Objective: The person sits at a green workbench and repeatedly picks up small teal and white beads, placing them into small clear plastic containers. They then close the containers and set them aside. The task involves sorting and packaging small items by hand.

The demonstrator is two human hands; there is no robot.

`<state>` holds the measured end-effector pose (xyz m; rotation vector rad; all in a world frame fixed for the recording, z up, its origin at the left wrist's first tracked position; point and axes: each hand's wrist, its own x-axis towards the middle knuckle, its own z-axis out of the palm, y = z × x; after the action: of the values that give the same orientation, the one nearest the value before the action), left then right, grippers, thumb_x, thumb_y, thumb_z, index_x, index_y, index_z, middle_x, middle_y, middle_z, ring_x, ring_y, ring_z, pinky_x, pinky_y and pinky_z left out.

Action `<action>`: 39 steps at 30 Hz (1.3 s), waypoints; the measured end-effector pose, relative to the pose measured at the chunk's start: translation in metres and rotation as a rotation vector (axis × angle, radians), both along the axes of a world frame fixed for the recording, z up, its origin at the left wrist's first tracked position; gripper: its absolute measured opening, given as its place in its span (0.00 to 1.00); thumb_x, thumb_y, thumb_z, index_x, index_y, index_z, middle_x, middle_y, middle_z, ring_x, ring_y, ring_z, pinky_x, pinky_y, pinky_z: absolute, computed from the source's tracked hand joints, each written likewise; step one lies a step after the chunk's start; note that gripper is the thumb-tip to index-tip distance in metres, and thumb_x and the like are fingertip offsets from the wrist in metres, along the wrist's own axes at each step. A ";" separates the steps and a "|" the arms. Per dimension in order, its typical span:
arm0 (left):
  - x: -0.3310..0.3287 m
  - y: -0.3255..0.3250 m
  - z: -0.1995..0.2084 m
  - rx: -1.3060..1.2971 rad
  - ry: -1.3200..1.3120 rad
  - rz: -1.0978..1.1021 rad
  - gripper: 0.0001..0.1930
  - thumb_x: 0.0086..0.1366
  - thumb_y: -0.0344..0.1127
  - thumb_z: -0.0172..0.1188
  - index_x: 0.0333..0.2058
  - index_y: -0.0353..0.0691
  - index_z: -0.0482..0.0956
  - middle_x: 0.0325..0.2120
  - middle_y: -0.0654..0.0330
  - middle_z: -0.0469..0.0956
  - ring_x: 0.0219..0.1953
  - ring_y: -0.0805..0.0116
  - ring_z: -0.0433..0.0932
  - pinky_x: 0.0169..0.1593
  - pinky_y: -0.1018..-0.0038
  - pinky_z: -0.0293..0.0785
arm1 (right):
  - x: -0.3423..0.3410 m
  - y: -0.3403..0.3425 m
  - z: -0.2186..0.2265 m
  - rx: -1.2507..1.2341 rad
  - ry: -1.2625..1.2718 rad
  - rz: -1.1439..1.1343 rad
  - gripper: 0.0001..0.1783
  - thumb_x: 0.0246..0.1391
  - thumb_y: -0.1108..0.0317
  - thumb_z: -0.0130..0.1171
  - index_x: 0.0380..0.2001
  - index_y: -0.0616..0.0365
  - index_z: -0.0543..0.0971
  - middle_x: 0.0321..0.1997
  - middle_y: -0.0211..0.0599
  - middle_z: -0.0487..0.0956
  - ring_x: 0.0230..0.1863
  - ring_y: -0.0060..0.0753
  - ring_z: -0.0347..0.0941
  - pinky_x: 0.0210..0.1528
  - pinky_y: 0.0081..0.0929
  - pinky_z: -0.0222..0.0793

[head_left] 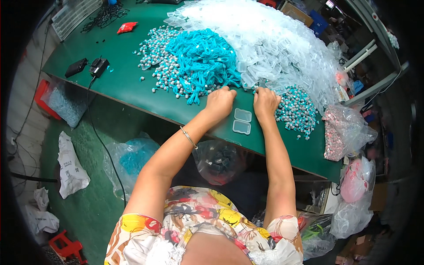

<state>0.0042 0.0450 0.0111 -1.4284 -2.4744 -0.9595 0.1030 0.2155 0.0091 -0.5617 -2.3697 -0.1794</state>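
Observation:
My left hand (220,104) is closed at the front edge of a heap of teal cords (203,57), its fingertips pressed together. Whatever it pinches is hidden. A short way to the right, my right hand (266,104) is also closed, beside a small pile of grey-and-teal plug-like pieces (297,110). I cannot make out what its fingers hold. Between my wrists, a small clear plastic case (242,121) lies with its lid folded back, flat on the green table (132,95). Past my hands rises a large mound of clear plastic cases (274,44).
More grey-and-teal pieces (163,59) lie left of the cords. A black adapter (98,67), a black box (76,67) and a red packet (127,28) are at the table's left. A bag of pink pieces (338,137) stands at its right end. Filled bags (221,161) sit below the front edge.

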 end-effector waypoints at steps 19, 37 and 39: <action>0.050 -0.050 0.016 0.207 -0.230 -0.226 0.05 0.55 0.32 0.65 0.31 0.40 0.82 0.28 0.56 0.78 0.35 0.55 0.79 0.38 0.61 0.75 | 0.089 -0.092 0.034 -0.591 -0.051 0.117 0.02 0.45 0.67 0.64 0.24 0.50 0.80 0.25 0.26 0.79 0.33 0.35 0.76 0.43 0.40 0.60; 0.060 -0.061 0.012 0.087 -0.089 -0.231 0.13 0.52 0.42 0.68 0.35 0.44 0.82 0.34 0.59 0.75 0.41 0.57 0.75 0.42 0.61 0.70 | 0.070 -0.077 0.044 -0.512 -0.129 0.263 0.03 0.50 0.68 0.60 0.29 0.52 0.81 0.27 0.33 0.79 0.35 0.42 0.76 0.38 0.41 0.65; 0.059 -0.064 0.008 0.108 -0.069 -0.230 0.15 0.51 0.43 0.70 0.36 0.44 0.81 0.35 0.60 0.75 0.41 0.57 0.75 0.42 0.62 0.70 | 0.042 -0.073 0.043 -0.479 -0.064 0.396 0.06 0.52 0.70 0.59 0.34 0.51 0.81 0.31 0.36 0.80 0.36 0.43 0.77 0.37 0.41 0.67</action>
<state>0.0628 -0.0187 0.0190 -1.6974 -2.2985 -1.1841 0.1449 0.1427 0.0518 -0.2893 -2.5373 0.5657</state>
